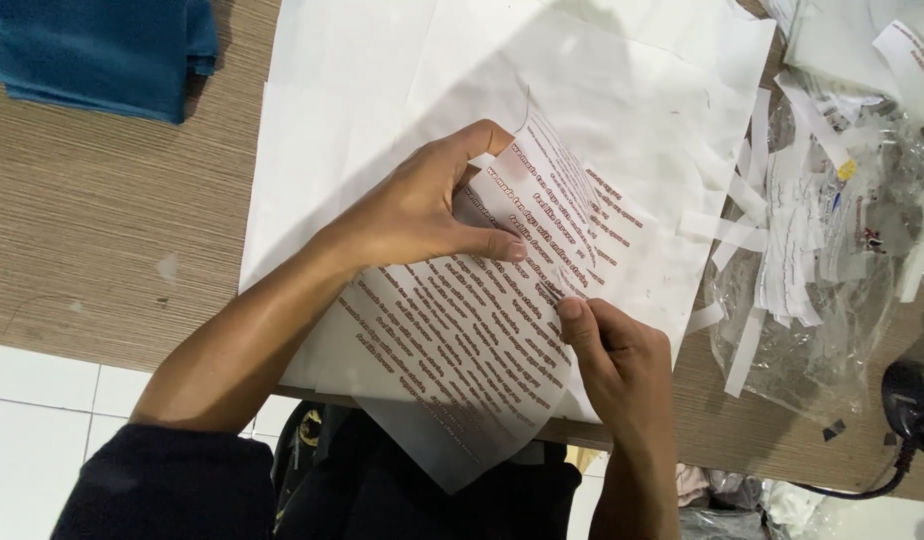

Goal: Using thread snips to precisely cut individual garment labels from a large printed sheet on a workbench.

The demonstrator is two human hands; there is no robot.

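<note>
White printed transfer sheet [452, 320] overhangs bench [102, 230] near edge; left hand [422, 210] grip pins it, right hand [612, 345] grip pinches peeling strip [567, 200].

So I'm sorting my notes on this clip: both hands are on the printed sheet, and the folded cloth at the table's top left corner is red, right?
Not quite: the folded cloth is blue, not red, as the head view shows. The rest holds: the left hand and right hand are both on the printed sheet.

A wood-grain table [102, 230] stands over a white tiled floor [42, 400], brightly lit from above.
</note>
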